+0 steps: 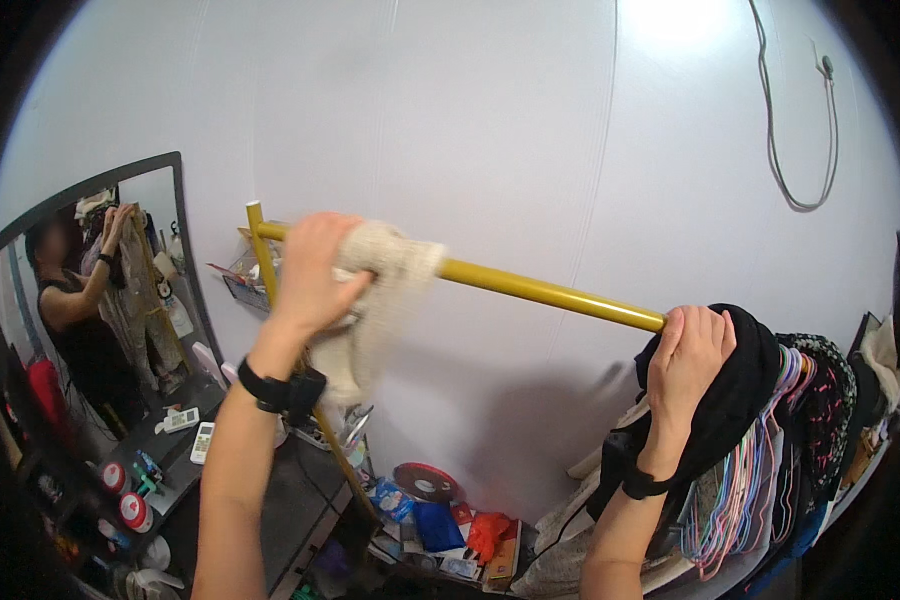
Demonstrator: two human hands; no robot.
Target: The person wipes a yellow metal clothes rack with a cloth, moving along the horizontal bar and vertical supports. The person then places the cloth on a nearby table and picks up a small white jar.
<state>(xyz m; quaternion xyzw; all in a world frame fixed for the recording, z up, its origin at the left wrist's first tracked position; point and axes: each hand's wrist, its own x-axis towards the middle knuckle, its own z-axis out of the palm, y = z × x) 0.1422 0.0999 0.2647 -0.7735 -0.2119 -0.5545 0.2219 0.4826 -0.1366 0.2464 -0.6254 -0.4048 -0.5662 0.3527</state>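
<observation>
A yellow metal clothes rail point(547, 291) runs slantwise before me, from an upright at the left down to hanging clothes at the right. Near its left end, my left hand point(318, 274) grips a cream knitted garment point(390, 262) that lies over the rail; the cloth is blurred and hangs below the hand. My right hand point(690, 360) is closed over the rail and the edge of a black garment point(746, 375) draped there. Its fingertips rest on top, and the palm side is hidden. Both wrists wear black bands.
Coloured clothes hangers point(735, 487) and more clothes crowd the rail's right end. A framed mirror point(179, 225) stands at left above a black desk point(292, 495) with remote controls point(203, 442) and jars. Below the rail lie a blue packet point(438, 525) and an orange-red bag point(487, 534).
</observation>
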